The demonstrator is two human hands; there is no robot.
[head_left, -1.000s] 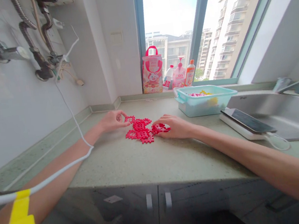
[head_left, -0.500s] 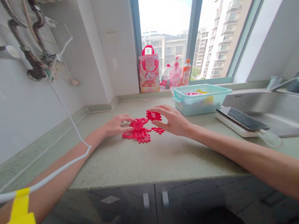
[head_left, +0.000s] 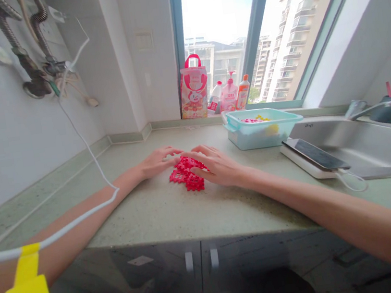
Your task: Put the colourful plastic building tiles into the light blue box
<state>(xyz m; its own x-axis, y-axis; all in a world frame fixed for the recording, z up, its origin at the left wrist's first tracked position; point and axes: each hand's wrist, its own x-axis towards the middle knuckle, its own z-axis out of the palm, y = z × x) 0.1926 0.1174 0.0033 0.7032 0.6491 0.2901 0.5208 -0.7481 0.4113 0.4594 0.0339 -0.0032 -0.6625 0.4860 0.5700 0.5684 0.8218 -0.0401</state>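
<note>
A cluster of red plastic interlocking blocks (head_left: 194,183), with toothed edges and grid-like openings, lies on the countertop in front of me. My right hand (head_left: 216,167) reaches over its right side, thumb in front and fingers behind, gripping red blocks that it partly covers. At the upper left edge of the cluster is my left hand (head_left: 161,162), its fingers stretched out towards the blocks. Whether its fingertips touch them is hard to make out.
Behind my right hand stands a light-blue plastic bin (head_left: 262,132) with pink and yellow pieces inside. A phone (head_left: 315,154) rests on a white box beside the steel sink (head_left: 380,140). A white cable (head_left: 82,219) with a yellow tag crosses my left forearm.
My right hand has moved left and down, bringing the raised red block onto the cluster. My left hand has shifted slightly right, and the blocks sit a little further right. The view has tilted slightly.
</note>
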